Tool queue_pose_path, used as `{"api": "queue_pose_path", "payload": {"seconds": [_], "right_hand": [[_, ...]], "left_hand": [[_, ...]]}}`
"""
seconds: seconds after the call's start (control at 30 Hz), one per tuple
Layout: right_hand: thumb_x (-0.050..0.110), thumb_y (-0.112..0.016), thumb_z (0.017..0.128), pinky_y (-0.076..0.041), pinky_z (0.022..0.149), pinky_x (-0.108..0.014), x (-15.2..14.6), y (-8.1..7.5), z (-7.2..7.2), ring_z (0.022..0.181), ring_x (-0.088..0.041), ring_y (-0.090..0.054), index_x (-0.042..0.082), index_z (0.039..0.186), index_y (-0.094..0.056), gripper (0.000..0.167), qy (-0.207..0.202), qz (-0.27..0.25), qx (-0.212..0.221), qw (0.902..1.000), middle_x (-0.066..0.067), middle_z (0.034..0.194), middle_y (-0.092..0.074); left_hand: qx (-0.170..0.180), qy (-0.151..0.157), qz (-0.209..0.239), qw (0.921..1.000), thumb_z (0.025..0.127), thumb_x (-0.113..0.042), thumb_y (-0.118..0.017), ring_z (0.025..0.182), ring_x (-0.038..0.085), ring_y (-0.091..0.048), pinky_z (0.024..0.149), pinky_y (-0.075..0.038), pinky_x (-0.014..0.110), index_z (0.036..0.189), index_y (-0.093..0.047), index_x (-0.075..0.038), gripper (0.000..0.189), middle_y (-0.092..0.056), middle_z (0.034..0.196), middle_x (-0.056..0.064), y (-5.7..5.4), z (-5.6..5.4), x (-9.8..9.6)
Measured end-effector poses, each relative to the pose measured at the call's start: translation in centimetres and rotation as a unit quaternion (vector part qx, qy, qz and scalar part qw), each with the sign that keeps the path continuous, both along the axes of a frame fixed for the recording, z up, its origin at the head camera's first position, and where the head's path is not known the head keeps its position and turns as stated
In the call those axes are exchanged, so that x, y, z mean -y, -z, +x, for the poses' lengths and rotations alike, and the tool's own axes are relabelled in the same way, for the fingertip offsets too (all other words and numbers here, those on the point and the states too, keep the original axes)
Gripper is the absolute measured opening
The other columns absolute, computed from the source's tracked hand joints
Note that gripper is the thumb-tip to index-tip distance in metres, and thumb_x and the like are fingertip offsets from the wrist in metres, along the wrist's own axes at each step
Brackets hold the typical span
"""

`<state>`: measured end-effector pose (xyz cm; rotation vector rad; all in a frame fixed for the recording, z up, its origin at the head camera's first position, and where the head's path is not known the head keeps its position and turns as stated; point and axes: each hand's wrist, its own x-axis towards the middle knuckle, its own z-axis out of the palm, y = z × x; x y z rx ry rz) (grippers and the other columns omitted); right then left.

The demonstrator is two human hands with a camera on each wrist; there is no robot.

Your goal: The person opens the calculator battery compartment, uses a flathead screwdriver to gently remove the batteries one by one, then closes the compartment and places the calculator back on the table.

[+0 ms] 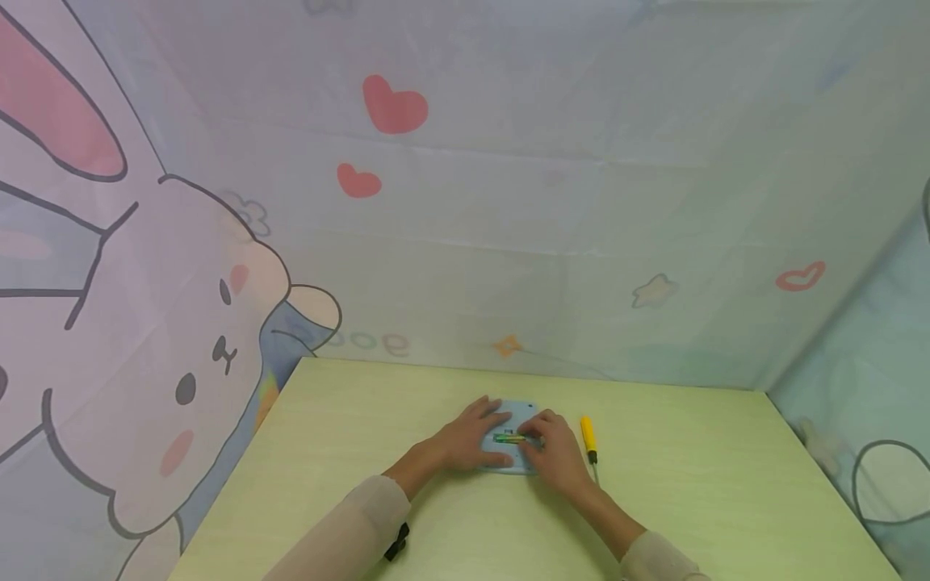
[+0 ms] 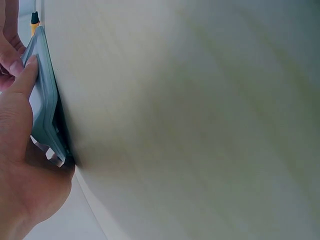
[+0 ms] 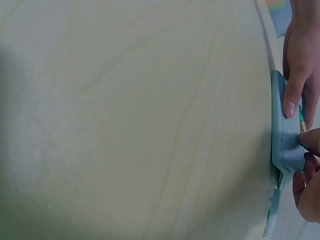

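Left sleeve [image 1: 356, 516], nearest; beyond it, the left hand [image 1: 467, 440], fingers spread across the case [image 1: 520, 410] on the table [image 1: 690, 484]. The green cylinder [image 1: 504, 439], over the case, is pinched by the right hand [image 1: 558, 457]; a loose pinch could let it roll away. Cylinder's long axis: left-right, exposed end leftward; case's, near-far.

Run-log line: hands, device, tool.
left hand: on blue device | right hand: pinches green-yellow piece | yellow screwdriver: on table
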<state>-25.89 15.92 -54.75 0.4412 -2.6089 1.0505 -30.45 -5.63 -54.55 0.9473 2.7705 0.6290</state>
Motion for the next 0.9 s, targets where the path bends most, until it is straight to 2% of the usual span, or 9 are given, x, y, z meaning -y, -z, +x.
{"api": "queue_pose_path", "payload": {"seconds": [0.2, 0.57, 0.9], "right_hand": [[-0.001, -0.082, 0.088, -0.050, 0.086, -0.040, 0.00, 0.14, -0.13, 0.098, -0.020, -0.056, 0.011, 0.096, -0.076, 0.015, -0.007, 0.001, 0.004, 1.0000, -0.002, 0.104, -0.064], [-0.003, -0.082, 0.086, -0.050, 0.084, -0.041, 0.05, 0.13, -0.27, 0.094, -0.019, -0.054, 0.010, 0.093, -0.074, 0.018, -0.015, 0.008, -0.018, 0.9997, -0.001, 0.100, -0.064], [-0.004, -0.084, 0.085, -0.051, 0.082, -0.042, 0.23, 0.21, 0.22, 0.093, -0.021, -0.052, 0.010, 0.094, -0.069, 0.023, -0.026, 0.069, -0.078, 0.9942, 0.000, 0.100, -0.062]], "left_hand": [[0.000, 0.001, 0.004, 1.0000, 0.096, -0.062, -0.070, 0.163, 0.030, -0.012, 0.123, -0.033, 0.055, 0.164, -0.043, -0.019, 0.085, -0.026, 0.174, 0.005, 0.18, -0.17, -0.01], [-0.002, 0.002, 0.009, 1.0000, 0.096, -0.062, -0.070, 0.163, 0.030, -0.011, 0.123, -0.032, 0.055, 0.164, -0.043, -0.019, 0.085, -0.026, 0.174, 0.005, 0.49, -0.36, 0.01], [0.004, 0.000, 0.006, 1.0000, 0.097, -0.061, -0.070, 0.163, 0.030, -0.012, 0.123, -0.032, 0.054, 0.164, -0.043, -0.019, 0.084, -0.026, 0.174, 0.006, 0.19, -0.16, 0.00]]}}
